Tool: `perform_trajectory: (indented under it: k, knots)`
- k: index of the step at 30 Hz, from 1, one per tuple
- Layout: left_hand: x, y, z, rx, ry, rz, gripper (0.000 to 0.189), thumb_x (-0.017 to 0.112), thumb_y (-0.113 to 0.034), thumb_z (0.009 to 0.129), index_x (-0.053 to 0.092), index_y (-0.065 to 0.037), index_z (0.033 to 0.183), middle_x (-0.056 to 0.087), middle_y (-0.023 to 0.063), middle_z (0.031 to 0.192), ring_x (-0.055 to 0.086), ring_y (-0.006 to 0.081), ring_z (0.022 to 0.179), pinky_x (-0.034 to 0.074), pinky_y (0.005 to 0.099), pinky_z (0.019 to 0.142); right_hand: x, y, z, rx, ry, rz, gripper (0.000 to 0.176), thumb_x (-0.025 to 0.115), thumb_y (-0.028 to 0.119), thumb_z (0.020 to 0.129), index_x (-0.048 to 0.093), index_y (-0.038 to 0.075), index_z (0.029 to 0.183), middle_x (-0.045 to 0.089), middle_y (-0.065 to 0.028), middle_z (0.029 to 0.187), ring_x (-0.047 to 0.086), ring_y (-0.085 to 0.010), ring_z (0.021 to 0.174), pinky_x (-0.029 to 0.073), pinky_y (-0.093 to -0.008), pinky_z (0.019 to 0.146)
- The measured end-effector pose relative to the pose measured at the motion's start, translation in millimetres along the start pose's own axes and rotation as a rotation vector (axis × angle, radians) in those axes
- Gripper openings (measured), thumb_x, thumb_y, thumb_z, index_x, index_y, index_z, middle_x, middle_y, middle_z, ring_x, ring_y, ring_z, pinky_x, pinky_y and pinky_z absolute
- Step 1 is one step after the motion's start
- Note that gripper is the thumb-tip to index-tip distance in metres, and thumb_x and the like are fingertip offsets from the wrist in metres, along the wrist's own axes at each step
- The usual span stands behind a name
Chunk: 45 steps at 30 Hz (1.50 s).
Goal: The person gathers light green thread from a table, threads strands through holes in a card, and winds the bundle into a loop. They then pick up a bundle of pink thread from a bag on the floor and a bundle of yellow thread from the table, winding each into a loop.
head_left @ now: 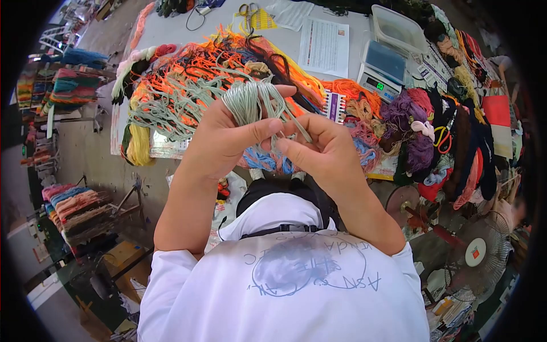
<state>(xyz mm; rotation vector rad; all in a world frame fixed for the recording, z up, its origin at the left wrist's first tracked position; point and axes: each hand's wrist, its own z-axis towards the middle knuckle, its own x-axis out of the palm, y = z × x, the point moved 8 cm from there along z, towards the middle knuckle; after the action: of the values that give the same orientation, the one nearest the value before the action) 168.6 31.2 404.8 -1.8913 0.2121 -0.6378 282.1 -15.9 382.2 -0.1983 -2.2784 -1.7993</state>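
Pale grey-green yarn (244, 102) is wound in loops around the fingers of my left hand (219, 137), whose thumb presses toward the strands. Close beside it, my right hand (319, 145) pinches strands of the same yarn between thumb and forefinger. Behind the hands lies a big tangled heap of orange yarn (222, 51). More grey-green yarn (171, 105) spreads over its left part. Blue yarn (265, 159) shows below my hands at the table's near edge. The ends of the yarn in my grip are hard to make out.
A digital scale (380, 68) stands at the back right beside a clear plastic tub (399, 28). A printed sheet (325, 47) and scissors (248, 12) lie farther back. Purple yarn (401, 117) and yellow-handled scissors (443, 139) are at right. A fan (476, 251) stands at lower right.
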Motion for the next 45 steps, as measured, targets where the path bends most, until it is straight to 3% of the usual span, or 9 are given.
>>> perform_trajectory:
  k: [4, 7, 11, 14, 18, 20, 23, 33, 45]
  knots:
    - [0.4, -0.6, 1.4, 0.052, 0.010, -0.049, 0.044, 0.065, -0.002, 0.078, 0.051, 0.003, 0.120, 0.061, 0.0072, 0.105, 0.059, 0.0099, 0.082, 0.049, 0.0228, 0.066, 1.0, -1.2, -0.7, 0.021, 0.006, -0.090, 0.012, 0.066, 0.011, 0.077, 0.061, 0.002, 0.083, 0.035, 0.0097, 0.057, 0.029, -0.0004, 0.052, 0.024, -0.0205, 0.046]
    - [2.5, -1.2, -0.9, 0.006, 0.042, -0.066, 0.047, 0.066, -0.003, 0.077, 0.050, 0.003, 0.121, 0.061, 0.0048, 0.096, 0.058, 0.0090, 0.074, 0.047, 0.0221, 0.062, 1.3, -2.8, -1.4, 0.029, 0.012, -0.036, 0.010, 0.066, 0.011, 0.077, 0.060, 0.002, 0.080, 0.036, 0.0088, 0.057, 0.031, -0.0007, 0.053, 0.025, -0.0205, 0.047]
    - [2.5, -4.3, -1.3, -0.001, 0.011, -0.061, 0.055, 0.068, -0.004, 0.075, 0.046, 0.002, 0.125, 0.061, 0.0031, 0.090, 0.057, 0.0094, 0.071, 0.045, 0.0228, 0.061, 0.7, -2.2, -3.5, -0.047, 0.016, 0.082, 0.009, 0.064, 0.009, 0.078, 0.058, 0.002, 0.079, 0.043, 0.0062, 0.062, 0.038, -0.0015, 0.058, 0.031, -0.0194, 0.051]
    - [6.0, -3.6, -3.6, 0.021, 0.096, 0.029, 0.064, 0.069, -0.004, 0.072, 0.041, 0.002, 0.129, 0.060, 0.0031, 0.093, 0.057, 0.0100, 0.073, 0.046, 0.0234, 0.064, 3.5, 2.0, -6.5, -0.045, 0.026, 0.152, 0.007, 0.063, 0.008, 0.079, 0.057, 0.002, 0.079, 0.050, 0.0039, 0.068, 0.045, -0.0024, 0.064, 0.036, -0.0187, 0.056]
    - [7.7, -4.0, -5.1, 0.029, 0.080, 0.012, 0.070, 0.069, -0.004, 0.070, 0.037, 0.002, 0.132, 0.060, 0.0056, 0.100, 0.059, 0.0121, 0.084, 0.046, 0.0245, 0.071, 3.4, 0.1, -8.2, -0.064, 0.042, 0.180, 0.005, 0.061, 0.006, 0.080, 0.057, 0.002, 0.080, 0.054, 0.0027, 0.073, 0.049, -0.0033, 0.067, 0.039, -0.0190, 0.058]
    - [9.4, -3.8, -4.4, 0.018, 0.098, -0.044, 0.068, 0.068, -0.005, 0.071, 0.037, 0.002, 0.132, 0.060, 0.0081, 0.105, 0.058, 0.0139, 0.091, 0.046, 0.0259, 0.077, 2.9, 6.5, -8.0, -0.197, 0.045, 0.238, 0.004, 0.059, 0.005, 0.082, 0.057, 0.002, 0.082, 0.056, 0.0018, 0.075, 0.049, -0.0030, 0.066, 0.038, -0.0179, 0.057]
    - [9.1, -1.4, -4.0, 0.013, 0.117, -0.052, 0.068, 0.068, -0.006, 0.071, 0.038, 0.002, 0.131, 0.059, 0.0079, 0.106, 0.058, 0.0137, 0.091, 0.046, 0.0264, 0.079, 5.8, 6.1, -12.5, -0.052, 0.071, 0.324, 0.004, 0.058, 0.004, 0.083, 0.056, 0.001, 0.086, 0.056, 0.0015, 0.076, 0.049, -0.0025, 0.065, 0.038, -0.0167, 0.056]
    - [10.8, 0.9, -5.0, 0.000, 0.142, -0.085, 0.064, 0.068, -0.008, 0.075, 0.039, 0.002, 0.130, 0.059, 0.0066, 0.104, 0.058, 0.0127, 0.088, 0.046, 0.0261, 0.078, 0.7, 0.4, -16.9, -0.021, 0.056, 0.357, 0.005, 0.058, 0.005, 0.084, 0.056, 0.002, 0.088, 0.056, 0.0035, 0.071, 0.044, 0.0008, 0.058, 0.030, -0.0153, 0.048]
    - [18.9, 0.1, -2.8, 0.009, 0.138, -0.119, 0.063, 0.068, -0.007, 0.075, 0.039, 0.003, 0.130, 0.061, 0.0073, 0.100, 0.059, 0.0126, 0.083, 0.047, 0.0254, 0.074, -0.2, -3.3, -18.2, 0.025, 0.098, 0.449, 0.010, 0.059, 0.009, 0.083, 0.057, 0.002, 0.089, 0.061, -0.0008, 0.079, 0.052, -0.0028, 0.069, 0.038, -0.0177, 0.060]
